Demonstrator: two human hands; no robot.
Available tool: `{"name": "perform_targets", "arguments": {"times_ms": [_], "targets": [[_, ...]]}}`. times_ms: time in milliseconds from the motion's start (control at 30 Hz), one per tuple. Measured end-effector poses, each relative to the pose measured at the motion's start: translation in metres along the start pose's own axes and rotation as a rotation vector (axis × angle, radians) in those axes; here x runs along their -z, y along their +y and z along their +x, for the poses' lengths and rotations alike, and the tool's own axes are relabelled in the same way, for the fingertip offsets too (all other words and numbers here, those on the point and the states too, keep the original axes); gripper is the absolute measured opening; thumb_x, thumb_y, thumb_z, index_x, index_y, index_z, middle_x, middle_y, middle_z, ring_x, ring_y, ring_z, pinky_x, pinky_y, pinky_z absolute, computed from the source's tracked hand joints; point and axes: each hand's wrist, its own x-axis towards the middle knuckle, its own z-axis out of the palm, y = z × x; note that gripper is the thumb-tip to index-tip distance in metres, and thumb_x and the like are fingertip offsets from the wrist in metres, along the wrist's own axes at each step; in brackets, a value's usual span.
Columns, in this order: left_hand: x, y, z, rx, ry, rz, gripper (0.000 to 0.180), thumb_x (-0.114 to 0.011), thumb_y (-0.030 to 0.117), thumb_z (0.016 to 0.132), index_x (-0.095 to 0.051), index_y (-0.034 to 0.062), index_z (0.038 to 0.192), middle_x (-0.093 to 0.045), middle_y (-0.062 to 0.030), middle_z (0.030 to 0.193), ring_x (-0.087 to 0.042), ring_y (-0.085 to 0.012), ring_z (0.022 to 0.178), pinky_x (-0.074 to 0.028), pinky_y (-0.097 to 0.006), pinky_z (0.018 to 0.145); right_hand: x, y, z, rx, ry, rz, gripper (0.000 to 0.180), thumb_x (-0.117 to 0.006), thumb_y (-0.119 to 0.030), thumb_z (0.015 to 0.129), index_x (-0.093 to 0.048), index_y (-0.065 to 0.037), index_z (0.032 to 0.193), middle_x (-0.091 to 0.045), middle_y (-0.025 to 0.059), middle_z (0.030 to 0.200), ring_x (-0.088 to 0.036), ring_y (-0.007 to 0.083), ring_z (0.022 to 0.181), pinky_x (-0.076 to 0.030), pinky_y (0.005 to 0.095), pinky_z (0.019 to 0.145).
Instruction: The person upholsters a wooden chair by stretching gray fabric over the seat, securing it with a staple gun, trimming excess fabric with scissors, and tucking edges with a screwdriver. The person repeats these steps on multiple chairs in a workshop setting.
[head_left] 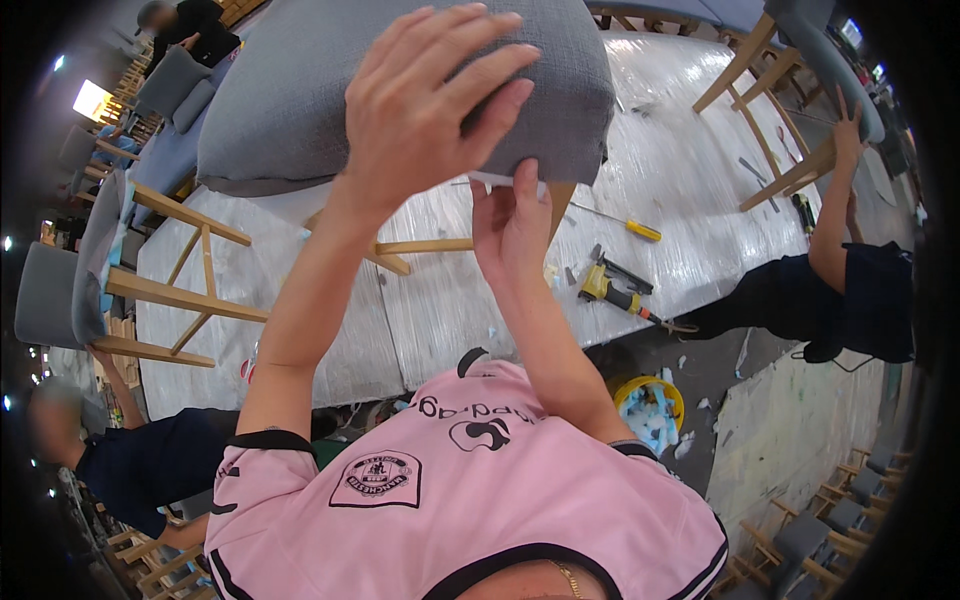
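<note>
A chair with a grey upholstered seat (275, 95) stands before me on a table (350, 350) wrapped in clear plastic film. My left hand (425, 110) lies on top of the grey fabric, fingers spread and thumb apart. Under the seat's near edge, my right hand (515, 220) is closed, its thumb against the lower border of the cover and its fingers at a white strip of material. Part of those fingers is hidden beneath the seat. A wooden rail (425, 246) of the chair shows behind my wrists.
Right of the chair lie a yellow-handled screwdriver (643, 230) and a yellow and black staple gun (610, 285) with a hose. A yellow bucket (680, 405) holds light blue scraps. Co-workers handle chairs left (60, 290) and right (820, 60); another person (195, 25) is far left.
</note>
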Motion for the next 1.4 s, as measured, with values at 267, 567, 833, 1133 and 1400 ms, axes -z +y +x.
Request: {"name": "perform_targets", "arguments": {"times_ms": [267, 567, 833, 1133, 1400], "targets": [[-0.024, -0.056, 0.045, 0.156, -0.285, -0.014, 0.060, -0.079, 0.041, 0.083, -0.063, 0.0107, 0.132, -0.063, -0.0129, 0.134, -0.063, -0.0357, 0.118, -0.049, -0.044, 0.102, -0.033, 0.012, 0.082, 0.171, -0.154, 0.068, 0.050, -0.069, -0.025, 0.101, -0.048, -0.008, 0.143, -0.056, 0.0049, 0.143, -0.055, 0.0176, 0.129, -0.044, 0.0399, 0.113], [-0.057, -0.117, 0.076, -0.192, -0.304, 0.307, 0.065, -0.080, 0.046, 0.084, -0.062, 0.0162, 0.138, -0.070, -0.0104, 0.129, -0.071, -0.0337, 0.105, -0.055, -0.046, 0.096, -0.046, 0.047, 0.205, 0.361, -0.363, 0.097, 0.044, -0.060, -0.021, 0.105, -0.047, -0.020, 0.147, -0.049, 0.0000, 0.152, -0.048, 0.0180, 0.139, -0.038, 0.0469, 0.118], [-0.096, -0.172, 0.111, 0.172, -0.493, 0.256, 0.087, -0.042, 0.078, 0.095, -0.043, 0.0153, 0.156, -0.058, -0.0205, 0.145, -0.065, -0.0413, 0.119, -0.053, -0.049, 0.102, -0.073, 0.048, 0.227, 0.291, -0.305, 0.154, 0.046, -0.061, -0.023, 0.105, -0.047, -0.021, 0.148, -0.048, -0.0014, 0.154, -0.046, 0.0180, 0.141, -0.036, 0.0452, 0.119], [-0.078, -0.161, 0.115, -0.039, -0.601, 0.081, 0.089, -0.077, 0.053, 0.079, -0.046, 0.0026, 0.146, -0.057, -0.0223, 0.139, -0.061, -0.0406, 0.120, -0.051, -0.046, 0.101, -0.065, 0.051, 0.249, 0.276, -0.415, 0.117, 0.044, -0.061, -0.031, 0.105, -0.049, -0.019, 0.146, -0.051, -0.0012, 0.150, -0.046, 0.0188, 0.141, -0.036, 0.0466, 0.119], [-0.077, -0.140, 0.098, -0.062, -0.547, 0.208, 0.092, -0.081, 0.039, 0.071, -0.042, 0.0019, 0.145, -0.054, -0.0244, 0.139, -0.057, -0.0423, 0.125, -0.047, -0.050, 0.105, -0.054, 0.052, 0.246, 0.193, -0.459, 0.100, 0.035, -0.057, -0.028, 0.107, -0.052, -0.017, 0.139, -0.055, 0.0017, 0.145, -0.050, 0.0181, 0.137, -0.036, 0.0445, 0.119]]}}
